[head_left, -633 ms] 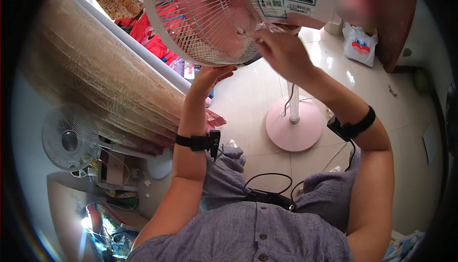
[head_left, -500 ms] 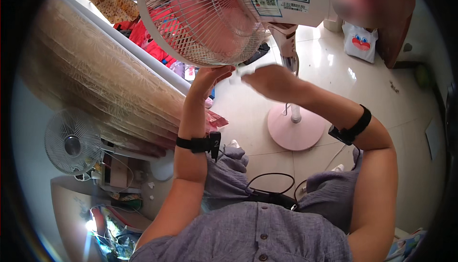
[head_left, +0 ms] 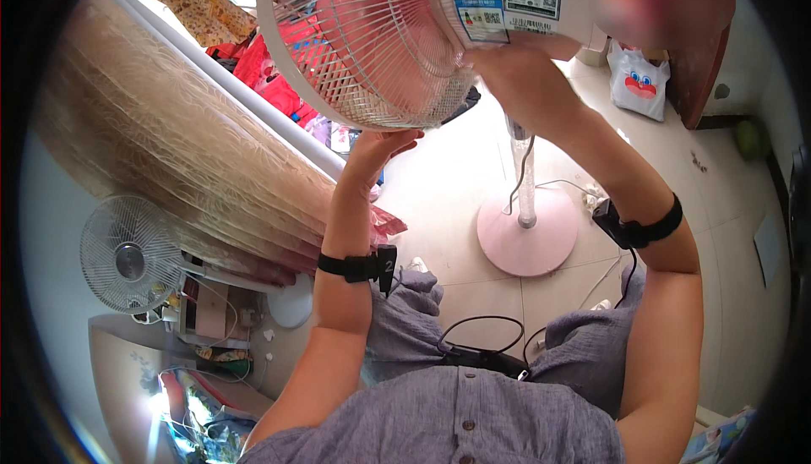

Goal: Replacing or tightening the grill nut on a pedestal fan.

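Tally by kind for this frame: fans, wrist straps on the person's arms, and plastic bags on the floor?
Fans: 2, the pink pedestal fan that both hands touch, and a small white fan at lower left.
Black wrist straps: 2, left strap, right strap.
Plastic bags: 1, white printed bag.
Total: 5

I count two fans — one pedestal fan (head_left: pixel 372 33) with a pink round base (head_left: pixel 528 232) up at my grips, one white fan (head_left: pixel 127 253) far off to the left. Two black wristbands — one (head_left: pixel 359 265) per arm. One white printed bag (head_left: pixel 639 84) beyond my right grip (head_left: pixel 515 84).
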Tool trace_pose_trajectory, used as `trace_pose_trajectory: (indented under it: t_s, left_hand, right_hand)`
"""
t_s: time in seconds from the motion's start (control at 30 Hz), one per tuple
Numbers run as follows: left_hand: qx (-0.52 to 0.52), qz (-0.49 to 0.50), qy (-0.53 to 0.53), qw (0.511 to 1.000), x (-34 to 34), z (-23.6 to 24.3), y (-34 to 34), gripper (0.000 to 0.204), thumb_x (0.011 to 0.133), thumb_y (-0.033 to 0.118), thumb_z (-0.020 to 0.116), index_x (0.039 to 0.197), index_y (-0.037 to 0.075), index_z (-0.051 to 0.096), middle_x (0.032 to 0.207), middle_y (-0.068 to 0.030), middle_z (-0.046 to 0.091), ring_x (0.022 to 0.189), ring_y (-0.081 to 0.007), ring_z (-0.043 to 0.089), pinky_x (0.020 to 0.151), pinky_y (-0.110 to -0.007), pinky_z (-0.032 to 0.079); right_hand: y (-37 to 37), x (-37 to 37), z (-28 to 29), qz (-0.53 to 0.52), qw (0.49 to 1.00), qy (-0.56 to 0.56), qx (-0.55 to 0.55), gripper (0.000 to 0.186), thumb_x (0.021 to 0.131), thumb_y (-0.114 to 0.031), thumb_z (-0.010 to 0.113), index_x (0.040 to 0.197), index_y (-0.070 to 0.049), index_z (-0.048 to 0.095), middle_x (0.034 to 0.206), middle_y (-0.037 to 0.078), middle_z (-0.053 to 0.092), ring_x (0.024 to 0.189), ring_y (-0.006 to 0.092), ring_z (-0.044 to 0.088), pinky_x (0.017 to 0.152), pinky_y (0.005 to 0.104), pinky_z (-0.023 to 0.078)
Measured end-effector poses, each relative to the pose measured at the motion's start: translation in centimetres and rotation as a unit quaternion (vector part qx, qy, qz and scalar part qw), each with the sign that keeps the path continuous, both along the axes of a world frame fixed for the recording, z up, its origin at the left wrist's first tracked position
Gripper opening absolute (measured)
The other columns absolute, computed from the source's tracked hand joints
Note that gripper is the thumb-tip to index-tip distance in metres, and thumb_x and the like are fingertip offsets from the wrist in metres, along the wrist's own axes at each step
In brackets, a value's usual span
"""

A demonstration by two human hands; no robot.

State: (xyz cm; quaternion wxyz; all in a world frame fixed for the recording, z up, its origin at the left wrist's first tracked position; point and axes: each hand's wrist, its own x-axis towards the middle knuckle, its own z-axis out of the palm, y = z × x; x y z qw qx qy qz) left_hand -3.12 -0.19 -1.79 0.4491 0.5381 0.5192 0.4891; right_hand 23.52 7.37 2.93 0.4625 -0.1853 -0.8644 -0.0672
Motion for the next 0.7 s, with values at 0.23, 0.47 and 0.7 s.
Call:
trace_pose_trajectory:
  t_s: [0.23,0.47,0.7]
  left_hand:
    - [0.008,0.005,0.006,1.0,0.3,0.0,0.2,0.042,0.079,0.016,0.074,0.116,0.004,0.058,0.104,-0.0085,0.065,0.097,-0.02,0.064,0.085,-0.032,0.05]
    - [0.001,0.018,-0.014,1.0,0.6,0.0,0.1,0.037,0.081,0.013,0.072,0.115,0.004,0.06,0.104,-0.0048,0.065,0.094,-0.0141,0.063,0.08,-0.027,0.052]
    - [0.005,0.014,0.021,1.0,0.1,0.2,0.5,0.042,0.079,0.012,0.073,0.118,0.004,0.058,0.107,-0.0073,0.064,0.096,-0.0167,0.063,0.083,-0.028,0.051]
  right_hand:
    - [-2.6,-0.4,2.4,0.071,0.981,0.17,0.061,0.029,0.081,0.001,0.061,0.109,-0.005,0.061,0.087,0.017,0.065,0.078,0.0332,0.063,0.07,0.039,0.05]
    - [-2.0,-1.9,-3.1,0.033,0.981,-0.117,-0.154,0.012,0.083,-0.002,0.052,0.093,-0.002,0.059,0.078,0.017,0.064,0.078,0.0347,0.063,0.07,0.0436,0.048]
    - [-5.3,-1.9,-0.5,0.093,0.987,-0.071,-0.11,0.01,0.085,-0.007,0.052,0.091,-0.001,0.055,0.076,0.016,0.064,0.072,0.0322,0.064,0.061,0.042,0.05]
